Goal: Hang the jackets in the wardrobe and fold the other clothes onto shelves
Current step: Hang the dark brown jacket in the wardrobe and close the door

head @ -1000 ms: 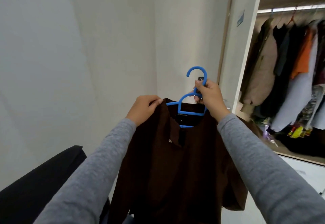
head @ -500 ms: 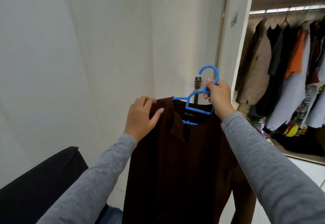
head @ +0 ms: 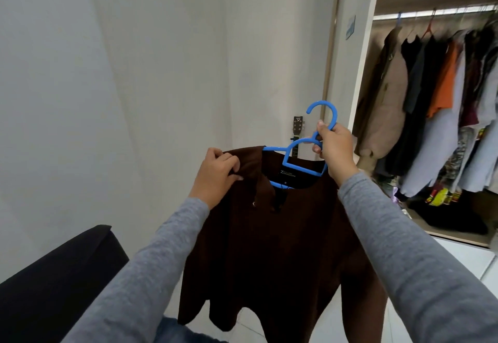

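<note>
Only one view is given, shot from head height. It's aimed forward and down, close, left of the wardrobe (head: 361, 78).

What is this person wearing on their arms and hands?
Both arms wear long, heathered grey knit sleeves that end at the wrists. The left hand and right hand are bare: no gloves, rings, watch or bracelets visible.

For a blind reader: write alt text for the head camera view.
A person's right hand holds a blue hanger carrying a dark brown jacket, while the left hand pinches its shoulder. An open wardrobe of hanging clothes stands to the right.
</note>
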Demonstrator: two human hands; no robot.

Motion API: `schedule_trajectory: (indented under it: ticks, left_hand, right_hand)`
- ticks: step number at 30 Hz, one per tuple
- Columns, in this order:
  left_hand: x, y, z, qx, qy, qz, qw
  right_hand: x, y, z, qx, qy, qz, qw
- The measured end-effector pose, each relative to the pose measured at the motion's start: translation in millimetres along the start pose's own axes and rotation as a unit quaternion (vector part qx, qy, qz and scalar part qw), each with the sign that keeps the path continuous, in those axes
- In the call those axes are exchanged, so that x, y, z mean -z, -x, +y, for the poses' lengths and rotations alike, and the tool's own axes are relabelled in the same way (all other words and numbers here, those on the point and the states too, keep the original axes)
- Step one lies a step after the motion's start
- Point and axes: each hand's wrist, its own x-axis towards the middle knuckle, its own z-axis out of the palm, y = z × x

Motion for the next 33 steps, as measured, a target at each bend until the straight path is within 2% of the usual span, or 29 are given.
schedule_trajectory:
  ticks: [2, 4, 8, 12, 18, 22, 27, 33]
  left_hand:
    - [15.1, -9.1, -1.7, 0.031, 0.074, -0.121, 0.989]
    - [29.2, -17.7, -1.8, 0.040, 0.086, -0.180, 0.979]
    - [50.4, -33.4, -2.9, 0.046, 0.116, -0.146, 0.981]
    - [59.0, -40.8, 1.1, 0.072, 0.170, -0.104, 0.977]
    - [40.8, -23.4, 5.8, 0.095, 0.183, -0.265, 0.942]
    - [29.3, -15.0, 9.3, 0.088, 0.135, -0.256, 0.953]
    - [23.5, -9.3, 10.8, 0.097, 0.155, -0.204, 0.962]
    - [17.2, -12.4, 21.5, 0.083, 0.156, -0.186, 0.967]
  right_hand:
    - [4.5, -2.8, 2.6, 0.005, 0.020, 0.006, 1.000]
    - [6.3, -3.1, 3.1, 0.017, 0.035, 0.004, 0.999]
    - [5.5, 1.0, -1.3, 0.047, 0.056, -0.005, 0.997]
    - [2.3, 3.3, -6.6, 0.055, 0.056, -0.049, 0.996]
    - [-2.2, 7.2, -0.5, 0.007, 0.027, -0.046, 0.999]
    - [-10.4, 9.2, 4.2, 0.003, 0.049, -0.052, 0.997]
    - [-16.8, 4.8, 3.6, 0.009, 0.052, -0.060, 0.997]
    - [-11.2, 0.5, 5.7, 0.009, 0.055, -0.059, 0.997]
